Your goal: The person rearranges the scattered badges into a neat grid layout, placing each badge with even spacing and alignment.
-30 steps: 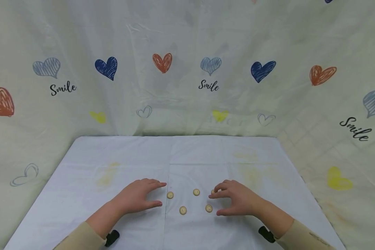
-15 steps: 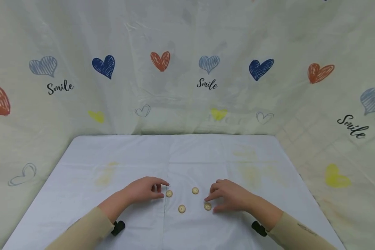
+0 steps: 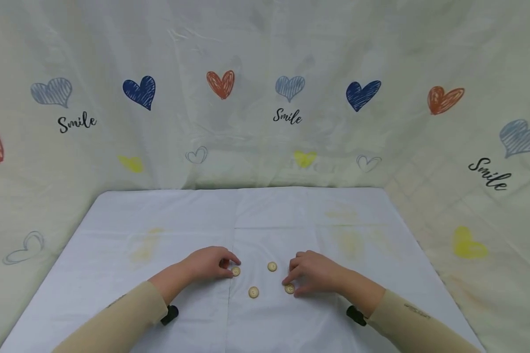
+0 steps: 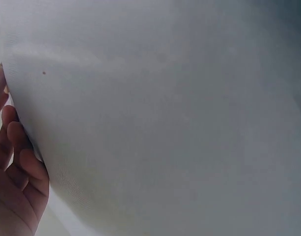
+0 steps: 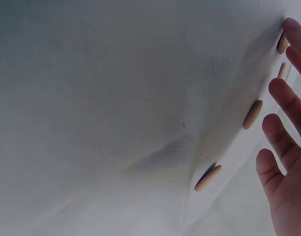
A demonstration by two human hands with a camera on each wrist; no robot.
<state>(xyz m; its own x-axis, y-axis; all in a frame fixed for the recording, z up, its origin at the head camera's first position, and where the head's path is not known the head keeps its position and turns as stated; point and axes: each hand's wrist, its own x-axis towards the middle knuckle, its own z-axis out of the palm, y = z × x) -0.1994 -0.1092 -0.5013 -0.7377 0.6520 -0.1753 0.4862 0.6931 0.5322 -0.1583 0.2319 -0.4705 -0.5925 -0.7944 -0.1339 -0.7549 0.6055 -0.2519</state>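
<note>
- Both hands have crept inward over the last second: left hand (image 3: 207, 264) now has its fingertips curled onto the button (image 3: 235, 270) nearest it, looks like a pinch.
- Right hand (image 3: 314, 275) dropped from the far-right button down to the lower right button (image 3: 289, 289), fingertips touching it. Pinched or just pressing? Hard to tell from the head view; the wrist view shows fairly straight fingers.
- The fifth button seen earlier is out of sight now, probably under the right hand.
- Two buttons sit untouched between the hands: upper middle one (image 3: 272, 266) and lower middle one (image 3: 253, 292), on the white desk (image 3: 168, 215).
- So each hand seems to be starting a pickup.
</note>
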